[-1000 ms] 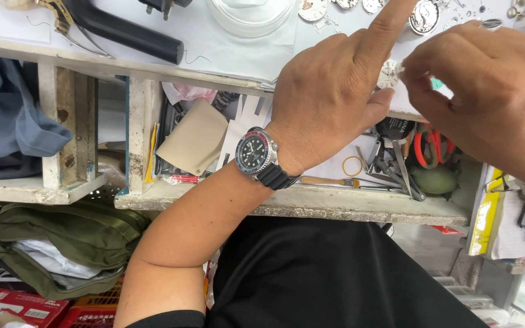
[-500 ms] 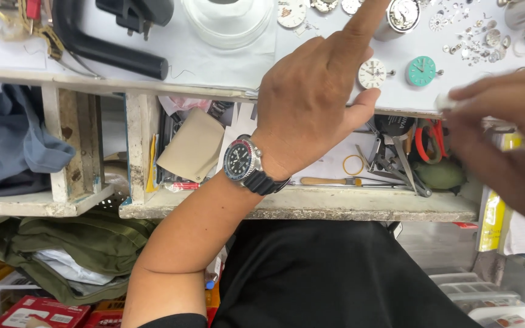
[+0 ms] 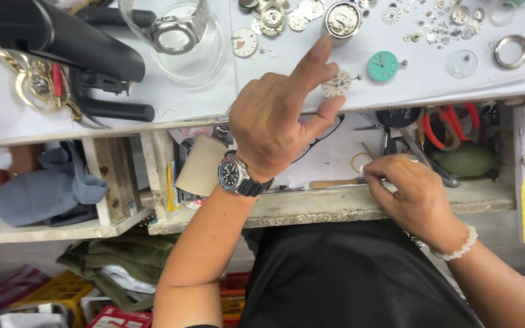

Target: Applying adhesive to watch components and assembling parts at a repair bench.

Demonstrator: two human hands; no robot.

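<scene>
Pale round watch dial (image 3: 337,84) lies on the white tabletop (image 3: 189,100), beside the left hand (image 3: 281,118), fingers spread, index raised; right hand (image 3: 411,194) fingers curl inside the open drawer (image 3: 335,203).

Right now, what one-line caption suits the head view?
Left hand hovers by a white watch dial on the bench while the right hand reaches into the open drawer.

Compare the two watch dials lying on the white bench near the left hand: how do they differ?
The pale dial is cream-white; the teal dial is blue-green. The left hand has its fingers at the pale dial's edge; the teal dial lies apart, untouched. Both are round, uncased, lie flat, with a stem sticking out right.
</scene>
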